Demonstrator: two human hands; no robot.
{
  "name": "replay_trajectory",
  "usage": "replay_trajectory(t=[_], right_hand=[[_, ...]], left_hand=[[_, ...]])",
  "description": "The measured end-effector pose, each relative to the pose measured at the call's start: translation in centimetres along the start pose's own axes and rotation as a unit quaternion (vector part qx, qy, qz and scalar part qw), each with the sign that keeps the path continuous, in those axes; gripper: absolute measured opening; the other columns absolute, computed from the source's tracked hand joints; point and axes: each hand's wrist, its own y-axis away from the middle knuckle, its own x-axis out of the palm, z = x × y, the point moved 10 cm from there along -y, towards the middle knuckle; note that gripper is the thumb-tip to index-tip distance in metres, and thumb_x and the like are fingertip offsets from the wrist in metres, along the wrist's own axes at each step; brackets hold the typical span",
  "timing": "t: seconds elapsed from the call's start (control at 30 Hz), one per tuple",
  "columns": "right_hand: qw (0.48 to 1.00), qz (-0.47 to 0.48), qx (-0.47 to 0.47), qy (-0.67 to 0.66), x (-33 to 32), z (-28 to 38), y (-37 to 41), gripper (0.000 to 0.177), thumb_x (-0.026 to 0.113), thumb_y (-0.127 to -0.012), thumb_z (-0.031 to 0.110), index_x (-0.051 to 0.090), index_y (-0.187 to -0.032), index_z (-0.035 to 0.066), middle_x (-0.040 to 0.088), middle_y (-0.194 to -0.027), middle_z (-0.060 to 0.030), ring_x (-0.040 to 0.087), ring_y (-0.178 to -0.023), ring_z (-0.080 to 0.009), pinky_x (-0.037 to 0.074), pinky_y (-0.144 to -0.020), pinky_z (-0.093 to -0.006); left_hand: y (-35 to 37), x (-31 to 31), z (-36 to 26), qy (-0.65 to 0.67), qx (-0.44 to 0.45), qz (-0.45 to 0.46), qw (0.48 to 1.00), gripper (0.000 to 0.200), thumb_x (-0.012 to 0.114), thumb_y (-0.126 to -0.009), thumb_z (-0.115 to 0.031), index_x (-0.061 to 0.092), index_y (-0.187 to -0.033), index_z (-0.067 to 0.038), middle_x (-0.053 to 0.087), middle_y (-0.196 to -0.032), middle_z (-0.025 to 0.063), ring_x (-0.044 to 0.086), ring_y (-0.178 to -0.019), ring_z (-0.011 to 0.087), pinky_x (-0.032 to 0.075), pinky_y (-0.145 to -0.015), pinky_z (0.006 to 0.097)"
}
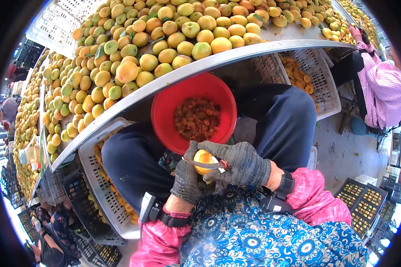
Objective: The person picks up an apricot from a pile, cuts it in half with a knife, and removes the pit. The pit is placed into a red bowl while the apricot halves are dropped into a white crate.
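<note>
Both hands wear dark grey knit gloves and meet over the lap, just below a red bowl. My left hand is closed around a yellow-orange fruit. My right hand is closed on a small knife, its curved blade lying across the front of the fruit. The fingers of my right hand also touch the fruit's upper right side. Inside the bowl lies a heap of brownish-orange pits or scraps.
A metal-edged table heaped with whole fruit spans the front. White crates of cut fruit stand beside both knees. At right sits a person in pink checks; black trays lie below. Another person is at lower left.
</note>
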Motion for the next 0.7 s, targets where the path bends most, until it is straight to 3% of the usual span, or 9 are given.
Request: replay_trajectory(t=[0.1, 0.23, 0.3, 0.4, 0.53, 0.6, 0.67, 0.7], right_hand=[[0.998, -0.061, -0.004, 0.015, 0.3, -0.5, 0.3, 0.066, 0.077, -0.075, 0.038, 0.053, -0.128, 0.006, 0.067, -0.099, -0.0167, 0.067, -0.086, -0.0345, 0.055, -0.073, -0.038], [0.998, -0.06, 0.003, 0.008, 0.0, -0.5, 0.4, 0.063, 0.076, -0.076, 0.035, 0.054, -0.126, 0.004, 0.066, -0.103, -0.0173, 0.066, -0.089, -0.036, 0.054, -0.075, -0.039], [0.998, -0.05, 0.009, -0.024, 0.1, -0.6, 0.4, 0.061, 0.077, -0.076, 0.033, 0.054, -0.125, 0.004, 0.066, -0.105, -0.0178, 0.066, -0.091, -0.0359, 0.054, -0.076, -0.0388], [0.998, -0.063, -0.021, -0.014, -0.2, -0.1, 0.3, 0.057, 0.072, -0.078, 0.033, 0.054, -0.124, 0.004, 0.065, -0.105, -0.0178, 0.065, -0.09, -0.0357, 0.053, -0.076, -0.0402], [0.996, -0.058, -0.009, -0.061, 0.4, -0.9, 0.4, 0.058, 0.073, -0.078, 0.032, 0.053, -0.125, 0.005, 0.065, -0.106, -0.0167, 0.065, -0.09, -0.0349, 0.053, -0.077, -0.0395], [0.988, -0.008, 0.044, -0.146, 1.3, -1.8, 0.4, 0.054, 0.076, -0.077, 0.017, 0.055, -0.126, 0.007, 0.066, -0.108, -0.0133, 0.067, -0.097, -0.0305, 0.053, -0.083, -0.0346], [0.989, -0.035, -0.008, -0.142, 1.0, -1.7, 0.1, 0.053, 0.074, -0.079, 0.019, 0.054, -0.126, 0.006, 0.066, -0.106, -0.0121, 0.067, -0.092, -0.0281, 0.053, -0.082, -0.035], [0.987, -0.058, -0.059, -0.141, 0.6, -0.9, -0.1, 0.052, 0.073, -0.081, 0.021, 0.053, -0.126, 0.005, 0.066, -0.104, -0.011, 0.067, -0.088, -0.0258, 0.053, -0.081, -0.0354]], left_hand=[[-0.5, 0.0, -0.5, 0.036, 0.058, -0.029, 0.997, 0.04, 0.05, -0.094, -0.046, 0.063, -0.092, -0.009, 0.068, -0.085, 0.0105, 0.067, -0.071, 0.0244, 0.056, -0.06, 0.0363], [-1.0, -0.1, 0.3, 0.074, 0.072, -0.007, 0.995, 0.038, 0.05, -0.095, -0.043, 0.063, -0.097, -0.008, 0.068, -0.087, 0.0101, 0.067, -0.076, 0.0254, 0.057, -0.066, 0.0381], [-0.3, -0.6, -0.9, 0.061, 0.16, -0.06, 0.983, 0.035, 0.05, -0.096, -0.041, 0.063, -0.098, -0.008, 0.068, -0.087, 0.0092, 0.067, -0.079, 0.0249, 0.057, -0.07, 0.037], [0.4, 1.5, -1.0, 0.098, 0.163, -0.026, 0.981, 0.035, 0.051, -0.095, -0.041, 0.062, -0.096, -0.008, 0.067, -0.084, 0.0076, 0.067, -0.077, 0.023, 0.056, -0.069, 0.0356], [0.4, 0.7, -1.3, 0.07, 0.18, -0.045, 0.98, 0.036, 0.051, -0.096, -0.042, 0.062, -0.094, -0.007, 0.065, -0.081, 0.0065, 0.066, -0.075, 0.0209, 0.055, -0.068, 0.0337], [2.0, 0.1, -2.4, -0.036, 0.249, -0.127, 0.96, 0.038, 0.05, -0.096, -0.044, 0.061, -0.093, -0.009, 0.065, -0.081, 0.0055, 0.065, -0.075, 0.0189, 0.055, -0.067, 0.0333], [1.6, -0.6, -2.0, -0.054, 0.238, -0.089, 0.966, 0.042, 0.046, -0.098, -0.044, 0.061, -0.096, -0.005, 0.064, -0.085, 0.0058, 0.064, -0.077, 0.0188, 0.053, -0.07, 0.0323], [3.5, 0.3, -4.2, -0.235, 0.363, -0.127, 0.893, 0.045, 0.043, -0.099, -0.045, 0.061, -0.099, -0.004, 0.064, -0.088, 0.0067, 0.064, -0.079, 0.0188, 0.052, -0.071, 0.032]])
